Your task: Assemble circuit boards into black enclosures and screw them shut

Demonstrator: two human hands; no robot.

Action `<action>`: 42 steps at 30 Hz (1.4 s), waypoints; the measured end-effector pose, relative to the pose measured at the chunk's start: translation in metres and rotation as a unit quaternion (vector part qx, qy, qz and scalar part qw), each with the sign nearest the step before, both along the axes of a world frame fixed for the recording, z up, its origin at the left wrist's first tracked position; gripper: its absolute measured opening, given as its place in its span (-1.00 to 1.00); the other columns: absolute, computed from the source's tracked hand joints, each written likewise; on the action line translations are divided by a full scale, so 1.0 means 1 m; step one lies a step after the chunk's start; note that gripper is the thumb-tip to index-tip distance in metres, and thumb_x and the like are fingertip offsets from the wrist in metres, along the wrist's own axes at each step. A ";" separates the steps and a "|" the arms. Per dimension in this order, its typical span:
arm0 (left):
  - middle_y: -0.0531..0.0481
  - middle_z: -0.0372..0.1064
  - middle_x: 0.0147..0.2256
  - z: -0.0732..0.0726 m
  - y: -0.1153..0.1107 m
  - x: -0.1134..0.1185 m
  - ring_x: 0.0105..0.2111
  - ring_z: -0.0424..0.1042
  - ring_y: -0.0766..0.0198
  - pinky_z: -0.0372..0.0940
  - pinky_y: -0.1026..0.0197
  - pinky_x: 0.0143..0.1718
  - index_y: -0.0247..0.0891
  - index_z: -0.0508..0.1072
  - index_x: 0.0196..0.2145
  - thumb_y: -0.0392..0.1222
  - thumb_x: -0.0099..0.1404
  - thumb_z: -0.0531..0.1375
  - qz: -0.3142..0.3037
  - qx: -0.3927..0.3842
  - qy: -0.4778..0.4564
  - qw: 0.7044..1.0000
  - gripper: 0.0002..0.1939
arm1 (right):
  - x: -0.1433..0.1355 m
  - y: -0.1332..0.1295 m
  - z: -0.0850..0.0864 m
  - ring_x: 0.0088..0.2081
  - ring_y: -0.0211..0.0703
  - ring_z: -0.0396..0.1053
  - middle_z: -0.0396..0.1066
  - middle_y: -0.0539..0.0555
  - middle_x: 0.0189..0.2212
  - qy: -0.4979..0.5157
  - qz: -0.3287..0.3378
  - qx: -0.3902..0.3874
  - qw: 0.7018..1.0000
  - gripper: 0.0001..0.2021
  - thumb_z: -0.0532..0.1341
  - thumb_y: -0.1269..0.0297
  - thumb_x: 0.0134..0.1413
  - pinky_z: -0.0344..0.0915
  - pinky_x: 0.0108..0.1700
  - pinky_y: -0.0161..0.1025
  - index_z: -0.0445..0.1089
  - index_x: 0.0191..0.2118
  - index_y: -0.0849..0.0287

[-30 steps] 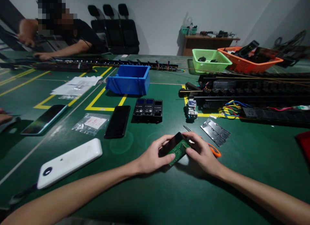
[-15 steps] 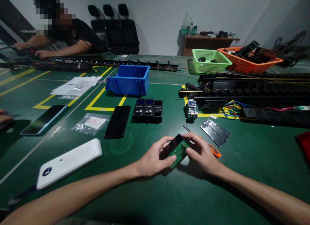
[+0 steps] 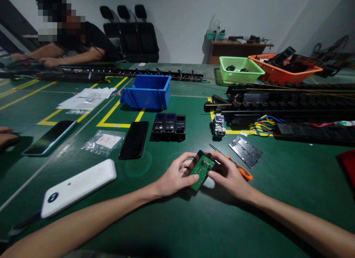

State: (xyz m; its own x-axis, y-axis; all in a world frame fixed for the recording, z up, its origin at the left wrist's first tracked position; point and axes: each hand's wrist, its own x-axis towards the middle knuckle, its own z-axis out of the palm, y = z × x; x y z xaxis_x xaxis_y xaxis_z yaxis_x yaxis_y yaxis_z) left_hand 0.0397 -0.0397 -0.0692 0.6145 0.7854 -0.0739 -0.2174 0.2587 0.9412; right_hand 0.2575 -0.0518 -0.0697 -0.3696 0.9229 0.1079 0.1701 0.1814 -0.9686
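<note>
A small green circuit board [image 3: 202, 172] with a black edge is held between both hands, tilted above the green table. My left hand [image 3: 175, 176] grips its left side, thumb on the board's face. At the right side, my right hand [image 3: 229, 173] pinches it, thumb near the lower right edge. Behind my right hand lies an orange and black screwdriver [image 3: 243, 171], partly hidden. A black plastic panel [image 3: 245, 151] rests beyond it, and a small electronic module [image 3: 219, 126] stands farther back. The black three-part device [image 3: 169, 127] sits ahead of my left hand.
Blue bin [image 3: 148, 93], black phone [image 3: 134, 140], white power bank [image 3: 80, 186] and teal-edged phone [image 3: 50, 137] are on the left. Long black assemblies with wires [image 3: 283, 102] stand right, before green [image 3: 240, 71] and orange [image 3: 285, 71] baskets. A person works at the far left.
The circuit board has turned in my hands, so more of its green face shows. My right fingers have shifted slightly on it. The person's hands at the far left have moved a little.
</note>
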 end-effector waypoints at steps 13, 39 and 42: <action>-0.15 0.41 -0.11 0.008 -0.005 0.000 -0.11 0.48 0.08 0.35 0.08 -0.10 -0.19 0.12 0.16 -0.08 0.20 0.31 -0.019 0.004 0.072 0.997 -0.34 | 0.000 -0.003 0.002 -0.11 -0.07 0.40 0.38 0.13 -0.06 0.034 -0.012 -0.015 0.999 -0.56 0.27 0.17 0.14 0.38 0.00 -0.07 0.26 0.13 0.06; -0.14 0.40 -0.08 0.015 -0.007 0.003 -0.19 0.49 0.23 0.35 0.24 -0.22 -0.12 0.07 0.20 -0.16 0.15 0.35 -0.037 -0.026 0.073 0.996 -0.25 | -0.001 -0.001 0.002 -0.18 -0.11 0.36 0.34 0.06 -0.20 0.003 -0.011 -0.013 1.000 -0.72 0.20 0.12 0.20 0.35 -0.15 -0.19 0.26 -0.03 0.09; -0.14 0.39 -0.07 0.013 -0.007 0.004 -0.16 0.47 0.21 0.35 0.19 -0.16 -0.14 0.08 0.18 -0.18 0.16 0.35 -0.035 -0.030 0.058 0.997 -0.27 | -0.002 -0.001 0.003 -0.16 -0.10 0.37 0.36 0.07 -0.17 0.003 -0.012 -0.020 1.000 -0.71 0.21 0.12 0.19 0.35 -0.15 -0.19 0.27 -0.02 0.09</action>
State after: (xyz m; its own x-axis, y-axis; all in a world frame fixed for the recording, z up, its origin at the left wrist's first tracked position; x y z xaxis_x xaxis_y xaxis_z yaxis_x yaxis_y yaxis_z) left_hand 0.0439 -0.0464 -0.0564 0.6518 0.7336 -0.1924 -0.0885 0.3255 0.9414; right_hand 0.2552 -0.0532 -0.0669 -0.3471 0.9351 0.0722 0.1689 0.1381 -0.9759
